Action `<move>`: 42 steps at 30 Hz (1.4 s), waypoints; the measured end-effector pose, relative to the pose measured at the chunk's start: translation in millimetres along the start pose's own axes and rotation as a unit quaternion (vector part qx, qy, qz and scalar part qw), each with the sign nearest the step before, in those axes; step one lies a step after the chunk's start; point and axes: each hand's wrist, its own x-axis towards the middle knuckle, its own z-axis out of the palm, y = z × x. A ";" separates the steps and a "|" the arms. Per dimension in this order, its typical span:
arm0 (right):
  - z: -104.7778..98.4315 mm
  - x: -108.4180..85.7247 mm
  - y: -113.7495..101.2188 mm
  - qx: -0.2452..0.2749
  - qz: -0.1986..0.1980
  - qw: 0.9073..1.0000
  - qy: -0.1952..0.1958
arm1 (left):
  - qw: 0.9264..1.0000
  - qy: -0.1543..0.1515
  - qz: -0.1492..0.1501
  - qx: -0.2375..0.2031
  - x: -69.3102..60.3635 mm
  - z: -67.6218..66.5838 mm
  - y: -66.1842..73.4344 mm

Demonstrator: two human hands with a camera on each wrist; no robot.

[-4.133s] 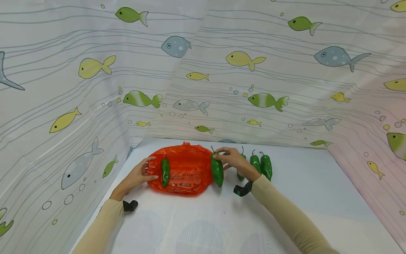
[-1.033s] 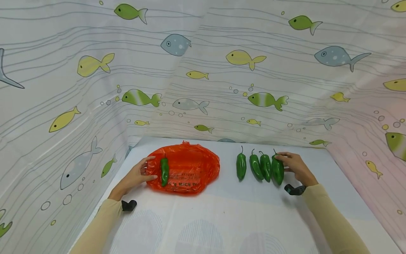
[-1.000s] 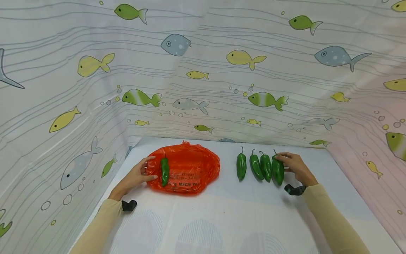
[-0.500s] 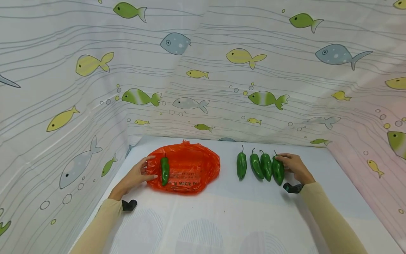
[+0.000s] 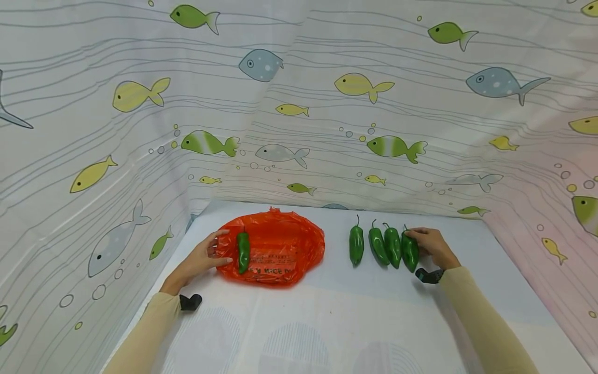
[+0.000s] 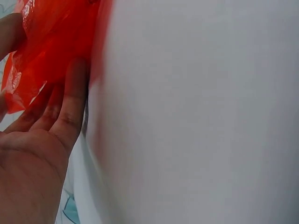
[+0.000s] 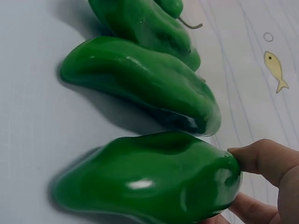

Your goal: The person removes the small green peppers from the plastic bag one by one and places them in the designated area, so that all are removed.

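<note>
A green chili pepper (image 5: pixel 243 253) lies on the red plastic bag (image 5: pixel 275 244), near its left side. My left hand (image 5: pixel 201 259) is at the bag's left edge, with thumb and fingers spread wide apart; in the left wrist view its fairly straight fingers (image 6: pixel 72 100) touch the red plastic. At the right end of a row of green peppers lies another pepper (image 5: pixel 410 252), which my right hand (image 5: pixel 432 244) pinches near the stem end. The right wrist view shows this pepper (image 7: pixel 149 177) down on the table, the thumb on its near end and fingers partly hidden behind it.
To the left of the held pepper lie three more, the middle pepper (image 5: pixel 392 246), another pepper (image 5: pixel 378 246) and the leftmost pepper (image 5: pixel 356 246). A white cloth with printed fish (image 5: pixel 391 146) rises behind and beside the white table (image 5: pixel 299 327).
Since the oldest frame, my right hand has carried the pepper from the bag's right edge to the row's right end. In the last second it shifted only slightly. My left hand stays put.
</note>
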 end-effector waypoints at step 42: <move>-0.2 -20.6 -45.8 -0.006 -0.076 0.996 0.043 | 1.000 0.003 0.007 -0.010 0.4 -0.1 -2.1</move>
